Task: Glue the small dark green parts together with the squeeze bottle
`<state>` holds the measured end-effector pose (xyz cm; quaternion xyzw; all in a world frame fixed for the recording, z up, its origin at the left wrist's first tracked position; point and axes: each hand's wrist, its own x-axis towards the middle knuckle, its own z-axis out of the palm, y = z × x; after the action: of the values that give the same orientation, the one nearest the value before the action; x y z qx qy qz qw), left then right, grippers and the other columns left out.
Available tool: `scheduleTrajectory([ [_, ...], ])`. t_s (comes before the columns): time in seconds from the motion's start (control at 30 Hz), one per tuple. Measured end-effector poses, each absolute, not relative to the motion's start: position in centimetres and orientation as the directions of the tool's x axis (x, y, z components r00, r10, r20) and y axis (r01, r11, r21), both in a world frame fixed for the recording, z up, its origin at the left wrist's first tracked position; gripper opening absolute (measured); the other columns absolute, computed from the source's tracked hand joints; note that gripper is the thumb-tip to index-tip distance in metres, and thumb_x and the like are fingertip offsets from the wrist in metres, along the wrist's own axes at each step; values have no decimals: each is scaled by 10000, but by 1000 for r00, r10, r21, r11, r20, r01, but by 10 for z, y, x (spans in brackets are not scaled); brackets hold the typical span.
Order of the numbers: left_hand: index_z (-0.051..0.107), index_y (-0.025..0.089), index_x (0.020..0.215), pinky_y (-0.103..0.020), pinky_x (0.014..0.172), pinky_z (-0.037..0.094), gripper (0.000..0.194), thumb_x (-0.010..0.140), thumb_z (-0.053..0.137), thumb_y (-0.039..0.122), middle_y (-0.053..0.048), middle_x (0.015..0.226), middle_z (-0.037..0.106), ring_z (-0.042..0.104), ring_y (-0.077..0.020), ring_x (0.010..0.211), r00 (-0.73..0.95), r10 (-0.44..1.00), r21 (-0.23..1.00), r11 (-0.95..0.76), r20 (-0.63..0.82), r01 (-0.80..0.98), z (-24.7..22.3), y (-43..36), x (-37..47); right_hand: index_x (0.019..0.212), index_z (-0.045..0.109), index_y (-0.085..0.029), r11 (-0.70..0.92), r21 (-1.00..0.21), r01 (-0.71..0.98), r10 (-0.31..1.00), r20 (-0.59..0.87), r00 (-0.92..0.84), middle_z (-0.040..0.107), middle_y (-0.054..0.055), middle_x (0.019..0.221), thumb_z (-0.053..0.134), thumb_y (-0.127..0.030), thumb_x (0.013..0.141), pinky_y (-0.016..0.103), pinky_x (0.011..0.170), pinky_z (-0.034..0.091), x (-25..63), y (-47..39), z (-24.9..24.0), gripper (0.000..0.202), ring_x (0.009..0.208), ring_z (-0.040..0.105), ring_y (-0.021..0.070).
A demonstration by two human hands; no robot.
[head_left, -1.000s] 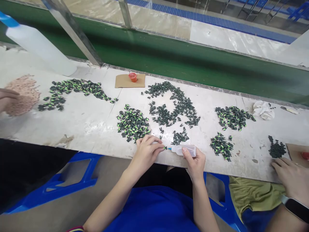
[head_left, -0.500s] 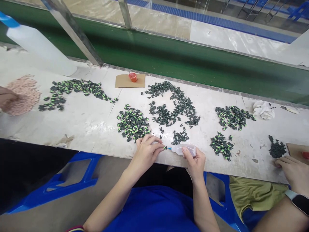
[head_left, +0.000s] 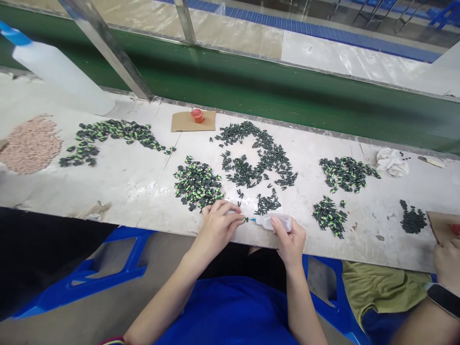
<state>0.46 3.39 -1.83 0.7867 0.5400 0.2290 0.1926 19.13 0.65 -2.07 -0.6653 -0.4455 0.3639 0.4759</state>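
Between the thumb and fingertips of my left hand [head_left: 220,225] is a small black-and-green piece [head_left: 246,220], pinched near the table's front edge. My right hand [head_left: 290,239] grips a translucent squeeze bottle [head_left: 276,222], lying nearly level. Its thin blue tip points left and ends close beside the piece; whether they touch I cannot tell. Just beyond my left hand lies a heap of black-and-green pieces [head_left: 198,184]. Small dark rod-like pieces [head_left: 268,203] lie past the bottle, and a larger spread of the same dark pieces [head_left: 275,158] is farther back.
A red cup [head_left: 197,115] stands on cardboard [head_left: 179,122] at the back. Pink pieces [head_left: 32,146] and a large white bottle [head_left: 61,72] are at left. Rightward are more black-and-green pieces [head_left: 347,173], a crumpled tissue [head_left: 391,162] and a co-worker's hand [head_left: 447,261].
My hands, the small piece and the squeeze bottle have barely moved. The co-worker's hand at right has shifted right, away from the dark pile; the hand at far left has mostly left the view.
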Motion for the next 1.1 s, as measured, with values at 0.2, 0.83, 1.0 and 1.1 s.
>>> scheduleTrajectory([
  [0.2, 722, 262, 807, -385, 766, 303, 138, 860, 605, 212, -39, 957, 707, 543, -232, 980, 302, 944, 550, -325, 135, 769, -19, 34, 5, 555, 581, -175, -134, -964, 231, 937, -47, 346, 524, -26, 494, 638, -437, 751, 236, 469, 397, 192, 7, -19, 332, 483, 465, 120],
  [0.83, 708, 258, 794, -381, 763, 294, 117, 846, 628, 190, -16, 947, 707, 546, -223, 977, 290, 947, 560, -318, 140, 765, -20, 33, 6, 741, 642, -159, -21, -999, 25, 895, -8, 447, 603, 5, 610, 621, -424, 770, 252, 467, 404, 202, 4, -26, 267, 492, 497, 126],
  [1.0, 709, 257, 798, -379, 766, 293, 118, 849, 624, 194, -16, 943, 709, 547, -223, 979, 294, 945, 566, -323, 145, 758, -19, 33, 5, 886, 527, -199, 80, -996, 48, 803, 93, 589, 679, 37, 825, 768, -306, 653, 332, 728, 512, 223, 9, -23, 352, 765, 668, 193],
  [1.1, 708, 256, 821, -379, 773, 293, 99, 848, 630, 202, -21, 944, 709, 547, -229, 987, 303, 943, 575, -325, 138, 750, -18, 32, 5, 883, 421, -234, 97, -992, 84, 792, 128, 597, 699, 48, 891, 812, -268, 589, 398, 850, 502, 229, 19, -20, 490, 912, 682, 225],
])
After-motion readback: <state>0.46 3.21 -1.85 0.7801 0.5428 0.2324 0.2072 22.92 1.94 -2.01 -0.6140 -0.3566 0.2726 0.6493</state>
